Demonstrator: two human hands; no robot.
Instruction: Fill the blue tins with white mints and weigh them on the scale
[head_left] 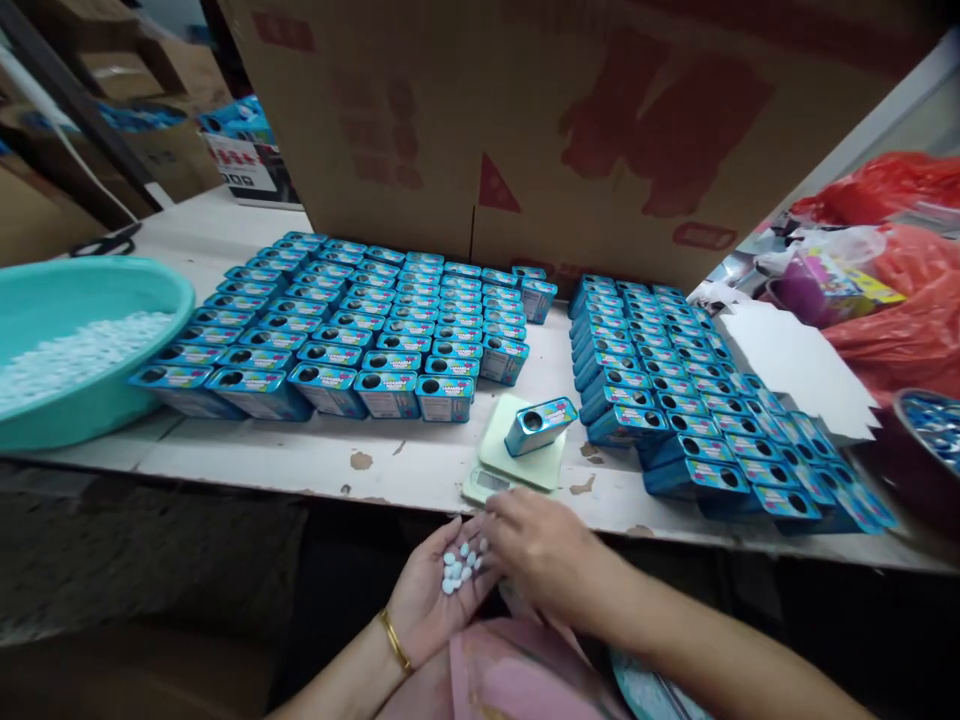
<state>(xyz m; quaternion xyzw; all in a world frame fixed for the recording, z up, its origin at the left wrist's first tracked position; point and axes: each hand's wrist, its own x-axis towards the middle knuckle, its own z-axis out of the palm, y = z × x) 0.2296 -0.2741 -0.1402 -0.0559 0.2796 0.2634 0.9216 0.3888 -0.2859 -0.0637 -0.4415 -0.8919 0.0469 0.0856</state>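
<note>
My left hand (pixel 448 590) is palm up and cupped, carrying several small pale-blue oval candies (pixel 457 567). Over its fingertips bends my right hand (pixel 541 548), slightly blurred, its fingers curled together beside the candies; what they pinch, if anything, is hidden. Just beyond both hands, a pale green kitchen scale (pixel 556 472) sits at the table's front edge, its small display facing me. On the scale's plate stands one blue tin (pixel 541 424), upright, with a dark round hole in its top.
Rows of blue tins (pixel 330 355) fill the left and middle, and another block of tins (pixel 675 390) stands at right. At far left is a turquoise basin (pixel 154 285) of pale candies. A large cardboard box (pixel 420 120) rises behind. White card sheets (pixel 795 365) lie at right.
</note>
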